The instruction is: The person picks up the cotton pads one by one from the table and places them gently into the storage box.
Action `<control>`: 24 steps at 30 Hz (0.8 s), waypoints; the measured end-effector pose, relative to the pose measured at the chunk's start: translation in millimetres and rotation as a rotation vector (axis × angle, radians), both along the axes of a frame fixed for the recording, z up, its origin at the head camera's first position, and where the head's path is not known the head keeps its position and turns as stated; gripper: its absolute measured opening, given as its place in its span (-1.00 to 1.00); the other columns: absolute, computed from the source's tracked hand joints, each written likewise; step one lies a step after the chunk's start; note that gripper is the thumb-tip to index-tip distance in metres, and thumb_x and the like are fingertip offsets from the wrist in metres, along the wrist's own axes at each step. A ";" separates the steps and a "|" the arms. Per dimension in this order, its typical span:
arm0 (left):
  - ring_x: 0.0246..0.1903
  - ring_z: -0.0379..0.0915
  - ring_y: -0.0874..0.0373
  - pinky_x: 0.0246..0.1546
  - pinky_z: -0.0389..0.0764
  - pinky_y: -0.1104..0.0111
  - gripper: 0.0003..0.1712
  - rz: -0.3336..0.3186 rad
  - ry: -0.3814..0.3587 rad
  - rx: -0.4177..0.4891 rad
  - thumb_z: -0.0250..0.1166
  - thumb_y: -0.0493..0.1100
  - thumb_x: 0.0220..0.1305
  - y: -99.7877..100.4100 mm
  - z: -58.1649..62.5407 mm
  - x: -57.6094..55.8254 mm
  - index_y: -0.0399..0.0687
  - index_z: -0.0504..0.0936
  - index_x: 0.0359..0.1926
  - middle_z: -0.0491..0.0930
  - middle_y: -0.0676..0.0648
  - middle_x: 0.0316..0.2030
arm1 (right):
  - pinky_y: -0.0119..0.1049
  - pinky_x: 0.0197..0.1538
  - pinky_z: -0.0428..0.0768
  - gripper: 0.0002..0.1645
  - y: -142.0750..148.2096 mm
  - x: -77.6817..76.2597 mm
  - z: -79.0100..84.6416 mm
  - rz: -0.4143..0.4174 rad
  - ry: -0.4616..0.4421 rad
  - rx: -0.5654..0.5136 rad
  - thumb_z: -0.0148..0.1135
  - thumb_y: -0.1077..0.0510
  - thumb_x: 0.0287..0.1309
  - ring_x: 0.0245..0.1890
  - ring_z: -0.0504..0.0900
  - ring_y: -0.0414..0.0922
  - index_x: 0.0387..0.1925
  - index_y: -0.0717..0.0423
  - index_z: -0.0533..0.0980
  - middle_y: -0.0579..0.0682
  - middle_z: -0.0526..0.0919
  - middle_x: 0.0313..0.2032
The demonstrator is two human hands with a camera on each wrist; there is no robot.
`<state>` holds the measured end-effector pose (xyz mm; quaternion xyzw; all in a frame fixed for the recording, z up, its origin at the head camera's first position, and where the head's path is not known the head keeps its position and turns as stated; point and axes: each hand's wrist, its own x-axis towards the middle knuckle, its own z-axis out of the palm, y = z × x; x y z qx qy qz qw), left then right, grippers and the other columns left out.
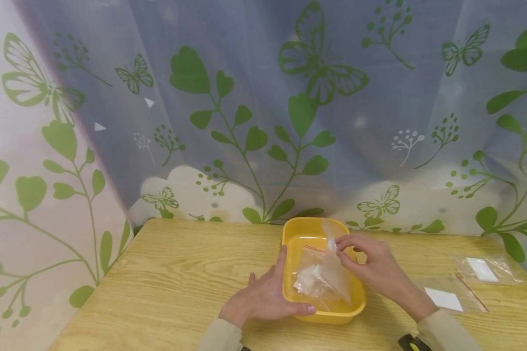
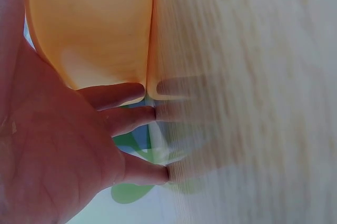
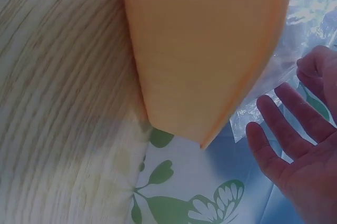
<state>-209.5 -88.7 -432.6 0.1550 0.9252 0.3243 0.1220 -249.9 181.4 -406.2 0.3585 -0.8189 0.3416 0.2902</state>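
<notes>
A yellow plastic bin (image 1: pixel 290 273) stands on the table with clear plastic bags (image 1: pixel 309 282) inside; white pieces show through the plastic. My left hand (image 1: pixel 270 297) rests against the bin's left side, thumb along the near rim. In the left wrist view, the fingers of that hand (image 2: pixel 68 139) reach down straight beside the orange-looking wall. Between thumb and index finger, my right hand (image 1: pixel 373 261) pinches the bunched top of a clear plastic bag (image 1: pixel 339 280) over the bin. The right wrist view shows crinkled plastic (image 3: pixel 305 18) behind the wall, with the other fingers loosely spread.
To the right on the wooden table (image 1: pixel 180 273) lie two clear bags with white labels, a nearer zip bag (image 1: pixel 465 290) and a farther bag (image 1: pixel 505 273). A patterned curtain (image 1: pixel 246 97) with leaves and butterflies hangs behind the table.
</notes>
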 end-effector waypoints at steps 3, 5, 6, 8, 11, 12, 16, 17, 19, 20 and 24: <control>0.53 0.14 -0.20 0.46 -0.16 -0.46 0.62 0.001 -0.008 0.000 0.37 0.62 -0.05 0.4 0.6 0.5 0.19 -0.54 0.63 0.10 -0.20 0.60 | -0.62 -0.11 0.59 -0.64 -0.3 -3.2 -2.5 0.000 0.017 0.034 0.49 0.44 -0.05 -0.19 0.75 -0.13 -0.31 -0.08 0.68 -0.06 0.81 -0.17; 0.54 0.14 -0.20 0.46 -0.18 -0.46 0.61 -0.001 -0.012 0.000 0.37 0.62 -0.05 0.3 0.8 0.4 0.20 -0.55 0.63 0.09 -0.20 0.60 | -0.69 0.00 0.55 -0.65 -0.5 -4.8 -4.0 0.001 0.031 0.060 0.50 0.43 -0.06 -0.19 0.76 -0.10 -0.31 -0.05 0.68 -0.08 0.81 -0.19; 0.54 0.13 -0.21 0.46 -0.19 -0.46 0.61 -0.003 -0.014 0.000 0.36 0.62 -0.04 0.3 0.8 0.3 0.20 -0.56 0.63 0.08 -0.20 0.60 | -0.71 0.05 0.53 -0.65 -0.7 -5.3 -4.5 0.002 0.037 0.073 0.50 0.43 -0.07 -0.19 0.76 -0.09 -0.31 -0.05 0.67 -0.09 0.80 -0.19; 0.54 0.13 -0.21 0.47 -0.19 -0.46 0.61 -0.005 -0.014 -0.001 0.36 0.61 -0.03 0.4 0.9 0.3 0.19 -0.56 0.62 0.08 -0.21 0.60 | -0.67 0.04 0.57 -0.66 -1.0 -5.7 -5.5 0.003 0.043 0.095 0.51 0.42 -0.06 -0.20 0.76 -0.11 -0.30 -0.04 0.67 -0.11 0.80 -0.20; 0.54 0.12 -0.21 0.47 -0.20 -0.45 0.60 -0.006 -0.015 -0.003 0.36 0.60 -0.02 0.6 1.1 0.4 0.18 -0.56 0.62 0.07 -0.21 0.60 | -0.50 -0.07 0.68 -0.66 -1.7 -5.5 -6.6 -0.012 0.049 0.130 0.51 0.39 -0.05 -0.23 0.74 -0.16 -0.29 -0.06 0.67 -0.15 0.78 -0.21; 0.54 0.12 -0.21 0.47 -0.20 -0.45 0.60 -0.005 -0.016 -0.004 0.36 0.60 -0.01 0.6 1.1 0.5 0.19 -0.56 0.62 0.07 -0.20 0.60 | -0.43 -0.11 0.71 -0.67 -2.0 -5.5 -6.9 -0.018 0.051 0.144 0.51 0.38 -0.04 -0.23 0.74 -0.18 -0.29 -0.07 0.67 -0.16 0.78 -0.21; 0.54 0.13 -0.20 0.48 -0.19 -0.44 0.59 0.002 -0.016 -0.008 0.36 0.60 -0.02 1.0 1.0 0.8 0.20 -0.56 0.62 0.08 -0.19 0.60 | -0.29 -0.20 0.74 -0.69 -3.8 -6.0 -8.2 -0.035 0.064 0.193 0.51 0.36 -0.02 -0.24 0.72 -0.21 -0.31 -0.08 0.66 -0.19 0.77 -0.22; 0.54 0.13 -0.19 0.48 -0.19 -0.44 0.60 0.003 -0.014 -0.008 0.36 0.60 -0.02 1.1 0.9 0.8 0.20 -0.56 0.62 0.09 -0.19 0.60 | -0.28 -0.20 0.74 -0.69 -4.2 -6.3 -8.5 -0.041 0.069 0.205 0.51 0.35 -0.02 -0.24 0.72 -0.22 -0.31 -0.09 0.66 -0.19 0.76 -0.22; 0.54 0.14 -0.18 0.47 -0.18 -0.44 0.59 0.004 -0.009 -0.006 0.37 0.60 -0.02 1.2 0.5 0.7 0.20 -0.56 0.63 0.10 -0.17 0.60 | -0.27 -0.19 0.74 -0.70 -5.0 -7.0 -9.3 -0.045 0.069 0.222 0.52 0.35 -0.02 -0.24 0.72 -0.22 -0.32 -0.10 0.65 -0.21 0.76 -0.23; 0.54 0.14 -0.18 0.47 -0.18 -0.45 0.60 0.003 -0.007 -0.006 0.37 0.60 -0.02 1.2 0.4 0.6 0.20 -0.55 0.63 0.10 -0.17 0.60 | -0.26 -0.19 0.74 -0.69 -5.5 -7.3 -9.6 -0.048 0.069 0.231 0.52 0.34 -0.02 -0.24 0.72 -0.22 -0.32 -0.10 0.64 -0.21 0.76 -0.23; 0.54 0.13 -0.16 0.47 -0.18 -0.45 0.60 -0.002 -0.001 -0.001 0.36 0.61 -0.03 0.9 0.0 0.1 0.21 -0.56 0.63 0.09 -0.16 0.61 | -0.21 -0.17 0.76 -0.68 -7.4 -8.7 -11.6 -0.057 0.069 0.264 0.52 0.34 -0.04 -0.23 0.74 -0.18 -0.35 -0.11 0.62 -0.20 0.76 -0.23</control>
